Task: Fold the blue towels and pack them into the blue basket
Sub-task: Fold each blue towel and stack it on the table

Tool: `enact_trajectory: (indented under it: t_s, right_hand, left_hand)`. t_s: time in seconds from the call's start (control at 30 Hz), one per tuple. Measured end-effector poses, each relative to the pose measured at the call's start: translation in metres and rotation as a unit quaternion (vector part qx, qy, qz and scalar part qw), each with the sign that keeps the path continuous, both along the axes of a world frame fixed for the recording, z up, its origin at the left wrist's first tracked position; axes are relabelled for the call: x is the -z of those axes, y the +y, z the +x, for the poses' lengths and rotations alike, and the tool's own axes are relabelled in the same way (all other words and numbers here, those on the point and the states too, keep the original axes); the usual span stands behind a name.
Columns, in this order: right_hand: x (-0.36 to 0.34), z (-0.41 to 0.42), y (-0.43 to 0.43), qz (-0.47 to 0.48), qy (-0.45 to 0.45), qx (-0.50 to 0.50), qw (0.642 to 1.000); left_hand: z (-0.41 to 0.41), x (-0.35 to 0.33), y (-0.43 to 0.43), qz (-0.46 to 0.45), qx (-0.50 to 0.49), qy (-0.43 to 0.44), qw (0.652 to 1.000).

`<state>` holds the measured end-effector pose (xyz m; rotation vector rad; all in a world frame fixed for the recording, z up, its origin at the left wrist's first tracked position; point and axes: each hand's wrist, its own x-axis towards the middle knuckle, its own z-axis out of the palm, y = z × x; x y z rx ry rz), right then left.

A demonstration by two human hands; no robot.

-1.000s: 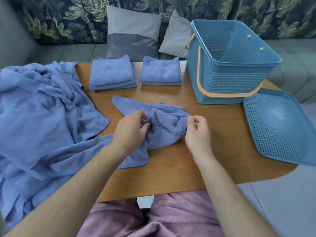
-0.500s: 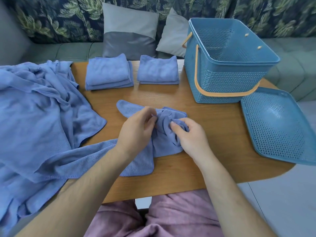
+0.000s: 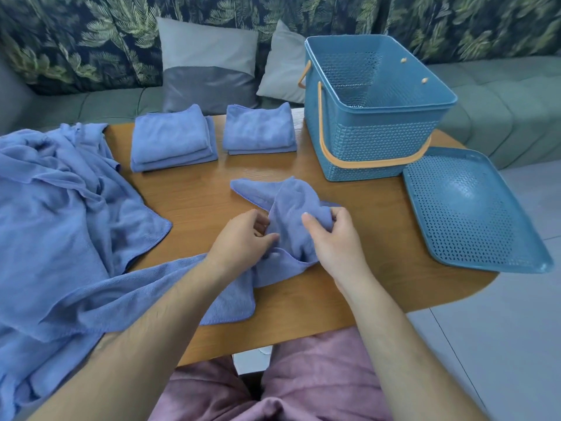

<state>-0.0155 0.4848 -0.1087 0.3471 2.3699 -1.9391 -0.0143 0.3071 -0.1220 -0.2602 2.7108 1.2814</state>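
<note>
A crumpled small blue towel [image 3: 288, 205] lies at the middle of the wooden table [image 3: 194, 205]. My left hand [image 3: 243, 238] pinches its left edge, and my right hand [image 3: 331, 238] grips a bunched fold of it, lifted a little. Two stacks of folded blue towels [image 3: 173, 138] [image 3: 259, 129] sit at the far side. The blue basket [image 3: 373, 123] with an orange handle stands open at the right, nothing visible inside. A large heap of unfolded blue towels [image 3: 60, 214] covers the table's left side and runs under my left forearm.
The basket's perforated blue lid [image 3: 473, 211] lies flat at the table's right end, partly over the edge. A sofa with grey cushions [image 3: 209, 65] stands behind the table. Grey floor [image 3: 501, 344] shows at the right.
My right hand has shifted its hold and raised a bunch of the towel. My left hand has moved slightly right along the cloth. The towel is more gathered than a second ago.
</note>
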Motion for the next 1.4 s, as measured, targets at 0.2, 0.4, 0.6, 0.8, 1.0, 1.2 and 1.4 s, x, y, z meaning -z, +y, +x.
enact_trajectory:
  t_s: [0.2,0.4,0.6,0.8,1.0,1.2,1.4]
  right_hand:
    - [0.005,0.011,-0.014,0.026,-0.031,-0.061,0.997]
    - [-0.005,0.002,-0.027,-0.098,-0.014,-0.055,0.994]
    - [-0.018,-0.010,-0.037,-0.254,-0.032,-0.086,0.963]
    - [-0.030,-0.015,-0.048,-0.364,-0.066,-0.144,0.918]
    - [-0.033,-0.028,-0.057,-0.208,-0.022,-0.112,0.971]
    - [-0.034,-0.065,-0.026,-0.072,0.058,0.042,0.995]
    - [-0.040,-0.059,-0.032,0.024,0.109,-0.032,0.993]
  left_hand:
    - [0.013,-0.003,0.011,0.046,-0.005,0.034,0.998]
    - [0.038,-0.031,0.006,0.208,-0.057,0.123,0.969]
    - [0.034,-0.043,-0.013,0.190,-0.104,0.102,0.971]
    - [0.021,-0.049,-0.032,0.404,-0.126,-0.035,0.905]
    - [0.013,-0.052,-0.058,0.383,-0.162,0.012,0.910]
    - [-0.004,-0.066,-0.100,0.386,-0.279,0.082,0.875]
    - [-0.006,-0.065,-0.098,0.362,-0.263,0.119,0.886]
